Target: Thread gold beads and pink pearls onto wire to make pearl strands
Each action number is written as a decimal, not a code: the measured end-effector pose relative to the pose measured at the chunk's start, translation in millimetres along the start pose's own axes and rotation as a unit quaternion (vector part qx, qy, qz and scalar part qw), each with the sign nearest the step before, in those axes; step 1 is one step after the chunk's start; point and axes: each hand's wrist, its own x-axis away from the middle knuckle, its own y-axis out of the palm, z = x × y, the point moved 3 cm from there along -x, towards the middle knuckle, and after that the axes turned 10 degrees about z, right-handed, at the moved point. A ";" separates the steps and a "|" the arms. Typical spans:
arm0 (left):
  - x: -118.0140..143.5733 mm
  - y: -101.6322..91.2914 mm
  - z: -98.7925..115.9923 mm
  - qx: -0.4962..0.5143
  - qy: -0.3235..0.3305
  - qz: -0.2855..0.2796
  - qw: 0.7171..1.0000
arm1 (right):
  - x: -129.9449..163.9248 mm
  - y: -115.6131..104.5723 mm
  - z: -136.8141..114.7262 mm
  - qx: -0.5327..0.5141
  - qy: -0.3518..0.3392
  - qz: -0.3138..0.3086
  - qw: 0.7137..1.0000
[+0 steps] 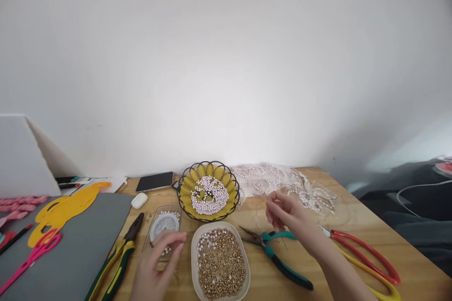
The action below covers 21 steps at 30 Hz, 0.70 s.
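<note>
My left hand (160, 263) hovers over the front of a small clear tray (145, 240) with a white spool (164, 225) and pearly beads. Its thumb and forefinger are pinched; whatever lies between them is too small to make out. To the right, my right hand (282, 211) is raised above the teal-handled pliers (282, 263), fingers curled into a pinch, and I cannot tell what is in it. Between the hands stands a cream dish (194, 263) of gold beads with some pearly ones. Behind it, a yellow-and-black basket (183, 190) contains pale pink beads.
Strung beads (264, 186) lie along the wall at right. Red-and-yellow-handled scissors (370, 254) sit at the right edge. At left are green-and-yellow pliers (122, 258), a phone (155, 181), a white case (139, 201), and a grey mat (81, 244) with pink scissors (31, 258).
</note>
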 end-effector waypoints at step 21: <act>41.7 56.1 24.3 0.428 -0.379 -0.065 0.818 | 112.9 139.4 42.5 -0.421 0.168 -0.284 0.845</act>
